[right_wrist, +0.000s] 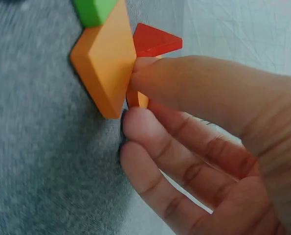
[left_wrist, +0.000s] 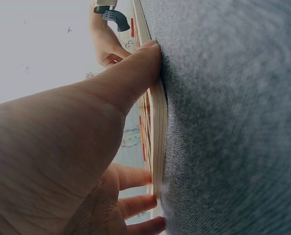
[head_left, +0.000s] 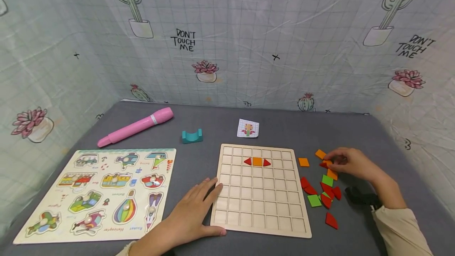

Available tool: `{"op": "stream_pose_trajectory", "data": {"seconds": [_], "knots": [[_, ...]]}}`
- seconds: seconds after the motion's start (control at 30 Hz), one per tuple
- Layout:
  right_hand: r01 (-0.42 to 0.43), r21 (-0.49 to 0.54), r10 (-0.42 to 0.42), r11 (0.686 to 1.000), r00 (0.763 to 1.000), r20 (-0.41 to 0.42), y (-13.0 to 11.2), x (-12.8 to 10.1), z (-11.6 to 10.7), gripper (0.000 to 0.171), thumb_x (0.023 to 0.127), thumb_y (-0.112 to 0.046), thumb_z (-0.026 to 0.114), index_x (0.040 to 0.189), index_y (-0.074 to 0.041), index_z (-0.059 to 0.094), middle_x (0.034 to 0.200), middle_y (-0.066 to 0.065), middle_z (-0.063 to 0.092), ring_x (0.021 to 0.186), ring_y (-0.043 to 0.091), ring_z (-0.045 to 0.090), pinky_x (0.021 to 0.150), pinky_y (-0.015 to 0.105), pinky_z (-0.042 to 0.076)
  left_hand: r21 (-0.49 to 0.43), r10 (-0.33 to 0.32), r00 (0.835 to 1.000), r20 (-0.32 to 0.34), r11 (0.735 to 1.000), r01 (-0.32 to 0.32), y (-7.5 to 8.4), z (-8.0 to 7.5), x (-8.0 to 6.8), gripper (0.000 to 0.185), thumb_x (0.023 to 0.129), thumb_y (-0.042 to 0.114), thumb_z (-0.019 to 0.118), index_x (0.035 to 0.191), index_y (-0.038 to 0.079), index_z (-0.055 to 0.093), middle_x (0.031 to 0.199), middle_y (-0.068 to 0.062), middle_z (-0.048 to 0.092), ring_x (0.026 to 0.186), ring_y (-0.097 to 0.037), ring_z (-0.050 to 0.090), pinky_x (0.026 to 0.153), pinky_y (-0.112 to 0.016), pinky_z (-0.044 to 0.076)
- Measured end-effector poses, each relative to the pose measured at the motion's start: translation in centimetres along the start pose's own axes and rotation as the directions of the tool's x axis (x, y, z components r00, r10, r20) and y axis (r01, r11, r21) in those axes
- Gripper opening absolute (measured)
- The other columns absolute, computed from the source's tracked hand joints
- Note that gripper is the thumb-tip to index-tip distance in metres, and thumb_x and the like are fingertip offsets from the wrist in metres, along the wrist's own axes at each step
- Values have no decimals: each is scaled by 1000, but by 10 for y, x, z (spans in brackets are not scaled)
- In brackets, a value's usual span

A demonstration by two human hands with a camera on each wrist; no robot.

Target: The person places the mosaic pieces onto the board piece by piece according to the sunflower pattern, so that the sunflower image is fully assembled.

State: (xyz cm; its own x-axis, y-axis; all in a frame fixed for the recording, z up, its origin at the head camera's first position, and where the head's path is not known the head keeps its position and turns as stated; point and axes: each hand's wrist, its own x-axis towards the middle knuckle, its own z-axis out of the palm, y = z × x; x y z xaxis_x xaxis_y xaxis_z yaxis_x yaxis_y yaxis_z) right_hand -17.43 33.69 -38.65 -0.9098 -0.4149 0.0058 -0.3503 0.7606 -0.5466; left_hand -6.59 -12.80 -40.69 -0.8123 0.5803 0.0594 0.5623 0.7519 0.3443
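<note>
A wooden grid board (head_left: 261, 204) lies in the middle of the grey table; an orange square flanked by two red triangles (head_left: 257, 161) sits in its second row. My left hand (head_left: 204, 208) rests at the board's near left corner with straight fingers, and the thumb (left_wrist: 135, 73) presses against the board's edge (left_wrist: 158, 122). To the right of the board lies a scatter of red, green and orange tiles (head_left: 325, 191). There my right hand (head_left: 334, 162) pinches a small orange tile (right_wrist: 138, 99) between thumb and forefinger, beside a larger orange tile (right_wrist: 103, 61) and a red triangle (right_wrist: 157, 41).
A vehicle peg puzzle (head_left: 103, 192) lies at the left. Behind the board lie a pink pen (head_left: 136, 127), a teal arch block (head_left: 192, 136) and a small picture card (head_left: 248, 128). Printed cloth walls (head_left: 249, 50) close in the table on three sides.
</note>
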Motion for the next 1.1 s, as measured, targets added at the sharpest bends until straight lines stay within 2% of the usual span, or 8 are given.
{"op": "stream_pose_trajectory", "data": {"seconds": [0.17, 0.43, 0.5, 0.73, 0.97, 1.1], "knots": [[19, -23, -20, 1000, 999, -39, -2, 2, 4, 21, 82, -5, 76, 100, 3, 70, 86, 4, 65, 63, 0, 51, 54, 23, 47, 11, 6, 1000, -9, 1000, -6, 0, 1, 1, 100, 77, 72, 63, 148, 6, 38, 154, -14, 34, 141, -36, 34, 109, -53, 35], [108, -39, -111, 993, 989, -97, -1, 2, 8, 16, 81, 0, 74, 97, 1, 70, 85, 2, 61, 62, -1, 46, 50, 22, 43, 3, -2, 1000, 2, 1000, 2, 0, 2, 1, 99, 78, 70, 64, 148, 6, 38, 154, -15, 33, 142, -35, 32, 111, -52, 33], [118, -45, -122, 992, 988, -96, -2, 3, 8, 17, 81, 0, 74, 97, 1, 70, 85, 2, 60, 62, -1, 45, 50, 22, 42, 3, -10, 1000, 10, 1000, 10, -1, 2, 1, 100, 78, 70, 65, 149, 6, 38, 155, -14, 32, 142, -35, 31, 112, -51, 32], [178, -84, -184, 981, 979, -82, -14, 6, 4, 20, 79, 0, 77, 98, -2, 71, 91, 2, 64, 70, -2, 54, 61, 23, 53, 7, -19, 1000, 12, 1000, 19, 0, 1, 0, 100, 77, 71, 65, 149, 7, 37, 155, -13, 32, 143, -34, 31, 112, -51, 33], [219, -35, -220, 975, 974, -51, -30, 8, 5, 20, 82, -1, 75, 101, -3, 70, 98, 8, 65, 75, 3, 59, 65, 26, 56, 2, -12, 1000, 6, 1000, 12, 0, 1, 0, 99, 77, 70, 66, 148, 6, 38, 154, -15, 33, 142, -35, 32, 111, -52, 33], [260, -27, -261, 965, 964, -41, -38, 9, 7, 22, 82, 1, 74, 103, -2, 70, 97, 6, 64, 77, 2, 58, 66, 27, 56, 1, -18, 1000, 19, 1000, 18, 0, 1, 0, 99, 77, 69, 66, 149, 6, 38, 155, -14, 33, 142, -35, 31, 111, -52, 33]]}}
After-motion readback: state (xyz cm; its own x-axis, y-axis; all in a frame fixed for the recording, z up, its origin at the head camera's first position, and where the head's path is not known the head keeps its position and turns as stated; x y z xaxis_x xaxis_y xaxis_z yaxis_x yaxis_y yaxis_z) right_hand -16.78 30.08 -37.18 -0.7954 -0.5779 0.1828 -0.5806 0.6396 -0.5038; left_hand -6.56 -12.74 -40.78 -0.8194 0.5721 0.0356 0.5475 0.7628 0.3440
